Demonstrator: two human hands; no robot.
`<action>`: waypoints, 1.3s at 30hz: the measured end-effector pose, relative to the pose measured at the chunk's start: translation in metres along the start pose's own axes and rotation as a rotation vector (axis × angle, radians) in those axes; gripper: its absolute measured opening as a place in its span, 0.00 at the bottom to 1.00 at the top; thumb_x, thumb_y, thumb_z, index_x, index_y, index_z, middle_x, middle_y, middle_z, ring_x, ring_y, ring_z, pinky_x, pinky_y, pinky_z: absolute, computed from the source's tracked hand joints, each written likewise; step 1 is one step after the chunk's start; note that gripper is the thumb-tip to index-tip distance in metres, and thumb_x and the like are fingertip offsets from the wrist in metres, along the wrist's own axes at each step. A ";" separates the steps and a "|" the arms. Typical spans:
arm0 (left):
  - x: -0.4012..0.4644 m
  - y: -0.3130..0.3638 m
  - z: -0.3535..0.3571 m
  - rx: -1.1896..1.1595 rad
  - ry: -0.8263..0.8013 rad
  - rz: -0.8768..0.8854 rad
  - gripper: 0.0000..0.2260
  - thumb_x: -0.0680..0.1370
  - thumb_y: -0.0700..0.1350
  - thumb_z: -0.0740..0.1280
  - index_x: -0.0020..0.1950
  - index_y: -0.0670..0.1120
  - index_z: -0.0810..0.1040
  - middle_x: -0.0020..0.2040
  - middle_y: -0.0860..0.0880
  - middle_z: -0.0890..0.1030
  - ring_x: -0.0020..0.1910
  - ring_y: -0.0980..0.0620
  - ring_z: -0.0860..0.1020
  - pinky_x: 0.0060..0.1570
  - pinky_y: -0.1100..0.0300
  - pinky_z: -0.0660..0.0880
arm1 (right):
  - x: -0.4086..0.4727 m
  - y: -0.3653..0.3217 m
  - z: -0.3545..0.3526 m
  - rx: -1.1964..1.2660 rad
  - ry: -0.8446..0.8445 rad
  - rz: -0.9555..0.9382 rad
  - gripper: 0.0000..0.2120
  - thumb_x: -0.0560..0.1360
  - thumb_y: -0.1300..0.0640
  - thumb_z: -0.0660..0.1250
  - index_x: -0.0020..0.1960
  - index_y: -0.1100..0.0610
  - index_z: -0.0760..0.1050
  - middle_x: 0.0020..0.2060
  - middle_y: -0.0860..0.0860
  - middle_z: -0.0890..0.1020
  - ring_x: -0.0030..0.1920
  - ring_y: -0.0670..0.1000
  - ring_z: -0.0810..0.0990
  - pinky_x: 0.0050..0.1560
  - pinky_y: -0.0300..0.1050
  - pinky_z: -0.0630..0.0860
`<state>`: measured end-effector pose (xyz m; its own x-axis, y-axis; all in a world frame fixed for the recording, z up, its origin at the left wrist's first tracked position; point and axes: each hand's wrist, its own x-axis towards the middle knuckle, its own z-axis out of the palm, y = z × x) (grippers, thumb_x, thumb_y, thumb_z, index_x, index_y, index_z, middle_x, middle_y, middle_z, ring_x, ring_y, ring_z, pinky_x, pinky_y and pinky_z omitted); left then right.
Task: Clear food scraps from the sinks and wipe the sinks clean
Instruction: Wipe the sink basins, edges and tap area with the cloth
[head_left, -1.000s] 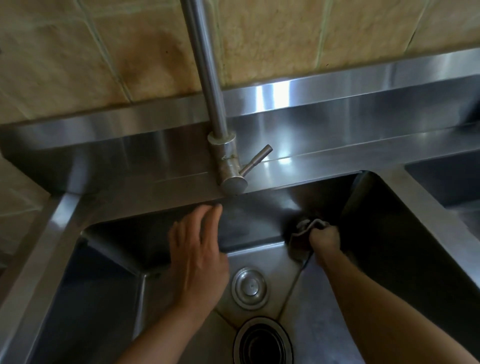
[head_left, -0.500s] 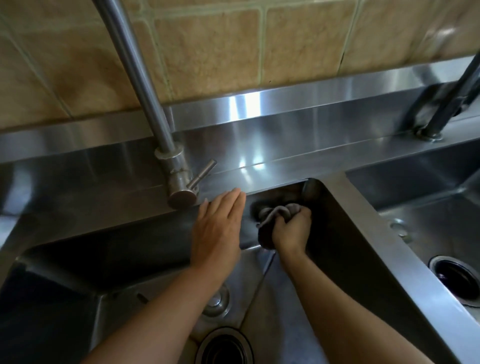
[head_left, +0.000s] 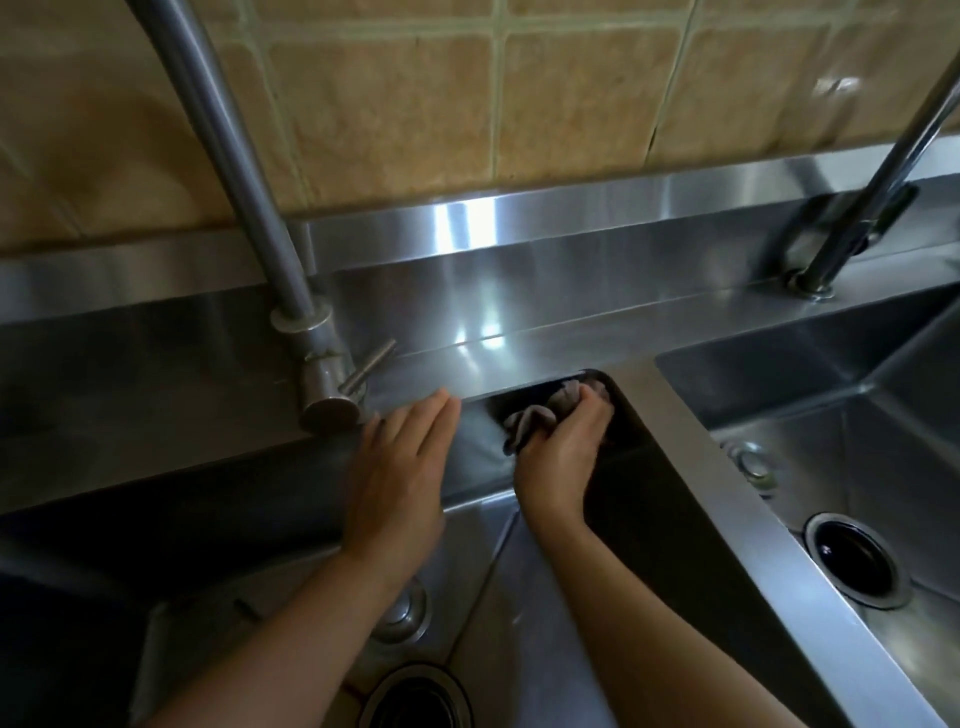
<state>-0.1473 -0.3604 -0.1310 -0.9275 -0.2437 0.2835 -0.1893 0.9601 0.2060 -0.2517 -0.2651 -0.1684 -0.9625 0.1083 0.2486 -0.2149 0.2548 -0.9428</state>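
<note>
Two stainless steel sinks lie side by side. My right hand (head_left: 563, 441) grips a crumpled grey cloth (head_left: 540, 415) and presses it into the back right corner of the left sink (head_left: 488, 582). My left hand (head_left: 402, 467) lies flat with straight fingers on the left sink's back wall, fingertips at the rim just right of the tap base. The left sink's drain (head_left: 415, 696) sits at the bottom centre, with a round plug (head_left: 408, 616) partly hidden under my left forearm. The right sink (head_left: 857, 467) has its own open drain (head_left: 857, 564).
A tall steel tap (head_left: 322, 364) with a small lever rises at the left sink's back rim. A second tap pipe (head_left: 852, 234) stands behind the right sink. A steel divider (head_left: 727, 493) separates the basins. A tiled wall (head_left: 519, 104) rises behind the steel backsplash.
My right hand has carried the cloth up the back wall into the left sink's top right corner. My left hand has moved right along the rim. The view has shifted right, showing the second sink.
</note>
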 end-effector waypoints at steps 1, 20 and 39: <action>0.000 -0.001 0.003 0.000 0.013 0.006 0.30 0.65 0.31 0.56 0.67 0.38 0.73 0.65 0.42 0.76 0.59 0.39 0.76 0.59 0.42 0.71 | -0.003 0.008 0.002 -0.065 0.001 -0.005 0.15 0.74 0.70 0.62 0.60 0.61 0.69 0.56 0.57 0.74 0.55 0.48 0.74 0.55 0.27 0.64; -0.003 -0.016 0.014 -0.002 0.019 0.054 0.32 0.65 0.34 0.56 0.70 0.42 0.70 0.68 0.46 0.73 0.66 0.44 0.72 0.64 0.44 0.66 | -0.017 0.071 0.033 -0.400 -0.338 0.454 0.16 0.72 0.69 0.64 0.58 0.70 0.68 0.58 0.65 0.74 0.60 0.61 0.73 0.61 0.45 0.66; -0.053 -0.019 0.024 0.021 -0.081 0.035 0.35 0.54 0.29 0.69 0.62 0.39 0.77 0.62 0.42 0.78 0.58 0.41 0.78 0.51 0.49 0.76 | -0.024 0.066 -0.024 -0.571 -0.501 0.160 0.11 0.76 0.64 0.61 0.58 0.60 0.70 0.57 0.59 0.73 0.55 0.59 0.74 0.55 0.47 0.70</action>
<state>-0.1025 -0.3626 -0.1728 -0.9564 -0.1991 0.2138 -0.1623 0.9706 0.1777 -0.2387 -0.2282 -0.2319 -0.9638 -0.2273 -0.1394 -0.0792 0.7431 -0.6645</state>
